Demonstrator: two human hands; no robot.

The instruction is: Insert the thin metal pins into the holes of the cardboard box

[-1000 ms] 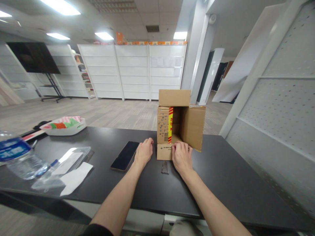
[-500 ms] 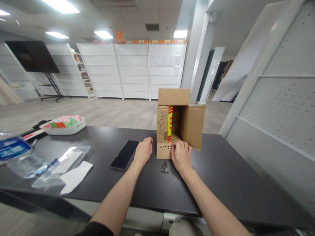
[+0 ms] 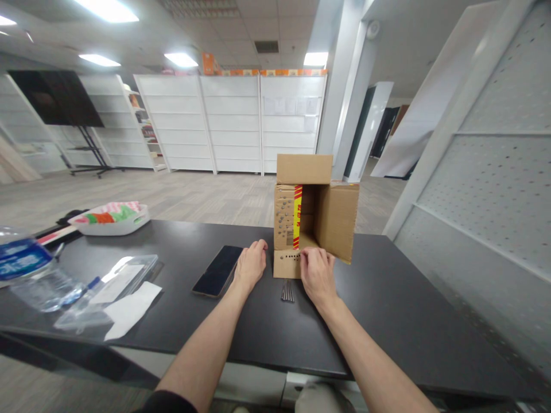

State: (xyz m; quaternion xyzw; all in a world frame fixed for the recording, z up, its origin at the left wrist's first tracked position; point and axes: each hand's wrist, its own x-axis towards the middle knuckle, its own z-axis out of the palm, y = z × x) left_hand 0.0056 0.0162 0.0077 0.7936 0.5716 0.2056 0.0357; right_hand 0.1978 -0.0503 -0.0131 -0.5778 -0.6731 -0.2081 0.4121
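An open cardboard box (image 3: 343,221) stands on the dark table, its mouth facing me. Punched holes and grey dots mark its left flap, which also bears a red-and-yellow tape strip (image 3: 297,215). Over the lower flap (image 3: 286,268), with its row of small holes, my right hand (image 3: 317,272) is closed, fingertips pinched together at the flap; whatever they hold is hidden. Several screws (image 3: 287,291) lie side by side just in front of that flap. My left hand (image 3: 251,264) rests curled on the table between the phone and the box, and nothing shows in it.
A black phone (image 3: 217,271) lies left of my left hand. Farther left are a clear plastic case (image 3: 129,275), a white paper piece (image 3: 134,310), a water bottle (image 3: 32,269) and a white basket (image 3: 114,228) with colourful packets. A perforated panel (image 3: 495,172) rises at the right.
My right hand has shifted very slightly at the lower flap, its fingers still pinched. The left hand, box and screws stay where they were.
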